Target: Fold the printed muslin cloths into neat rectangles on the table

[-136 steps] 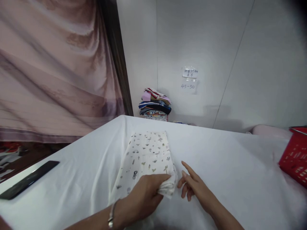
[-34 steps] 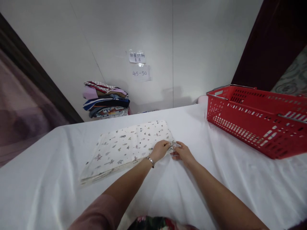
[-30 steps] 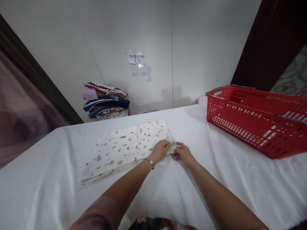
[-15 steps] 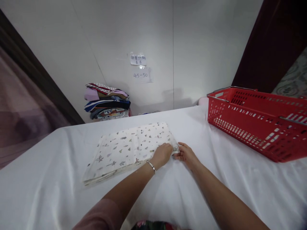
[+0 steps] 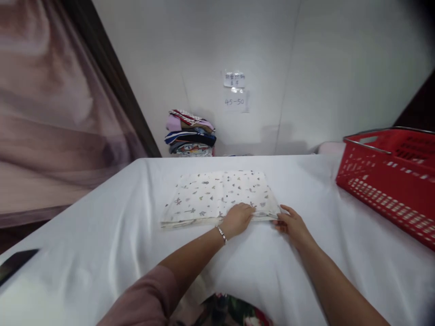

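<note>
A white cloth (image 5: 204,194) printed with small plant-like figures lies folded flat in several layers on the white-covered table. My left hand (image 5: 239,218), with a silver bracelet at the wrist, rests on the cloth's near edge, right of its middle. Its fingers are stretched out over the top layer. At the near right corner my right hand (image 5: 290,225) has that corner pinched between thumb and fingers; the undersides of these fingers are partly hidden.
On the right stands a red plastic basket (image 5: 384,190) with metal handles. Behind the table's far edge is a stack of folded clothes (image 5: 190,136), below paper signs (image 5: 235,100) on the wall. A pink curtain (image 5: 61,113) hangs at the left. A dark flat object (image 5: 16,263) lies at the left edge.
The view has turned left, so everything appears farther right. My left hand's fingers now lie flatter and farther from the right hand, which stays at the cloth's corner.
</note>
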Demonstrator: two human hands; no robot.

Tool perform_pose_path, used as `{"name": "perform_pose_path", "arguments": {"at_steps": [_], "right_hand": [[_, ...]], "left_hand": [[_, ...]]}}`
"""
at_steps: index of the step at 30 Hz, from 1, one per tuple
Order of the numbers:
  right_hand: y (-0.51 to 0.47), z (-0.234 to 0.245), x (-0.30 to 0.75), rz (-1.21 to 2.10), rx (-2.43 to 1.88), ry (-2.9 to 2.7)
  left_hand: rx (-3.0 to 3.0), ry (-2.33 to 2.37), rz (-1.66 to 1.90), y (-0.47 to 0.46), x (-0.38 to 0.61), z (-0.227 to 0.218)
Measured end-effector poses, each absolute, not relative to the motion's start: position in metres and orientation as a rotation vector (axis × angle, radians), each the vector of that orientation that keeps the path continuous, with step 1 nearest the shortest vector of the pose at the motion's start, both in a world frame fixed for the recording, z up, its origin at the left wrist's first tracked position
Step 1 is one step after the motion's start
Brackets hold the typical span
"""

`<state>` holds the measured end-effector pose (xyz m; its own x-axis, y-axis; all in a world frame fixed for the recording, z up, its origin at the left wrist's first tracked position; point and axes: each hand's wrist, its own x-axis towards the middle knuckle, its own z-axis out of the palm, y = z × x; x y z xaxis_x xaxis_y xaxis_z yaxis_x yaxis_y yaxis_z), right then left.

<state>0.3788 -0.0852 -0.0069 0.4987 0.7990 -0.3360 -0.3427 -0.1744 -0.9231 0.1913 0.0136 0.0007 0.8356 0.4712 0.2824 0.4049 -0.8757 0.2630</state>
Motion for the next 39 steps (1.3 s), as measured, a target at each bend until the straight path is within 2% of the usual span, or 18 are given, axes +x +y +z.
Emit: {"name": "perform_pose_path", "arguments": {"at_steps": [16,23,30,35,39], "right_hand": [[-0.090,-0.009,0.386,0.945,-1.611,-0.633],[-0.085,-0.015,0.397,0.620,-1.999,-1.008],[-0.090,-0.013,0.390,0.231,-2.301,-1.394],[-0.094,-0.007,0.374,-0.162,-2.065,-1.666],[-0.082,-0.004,0.345,-0.069,-1.769,-1.952]], "left_hand": [[2.790,1.354,0.635,0.037,0.063,-0.001],[2.868,1.153,0.632,0.036,0.045,-0.001],[2.779,0.997,0.818,0.032,0.030,-0.012],[2.796,1.109,0.862,0.028,0.022,-0.016],[2.750,1.266,0.842,0.025,0.023,-0.012]]}}
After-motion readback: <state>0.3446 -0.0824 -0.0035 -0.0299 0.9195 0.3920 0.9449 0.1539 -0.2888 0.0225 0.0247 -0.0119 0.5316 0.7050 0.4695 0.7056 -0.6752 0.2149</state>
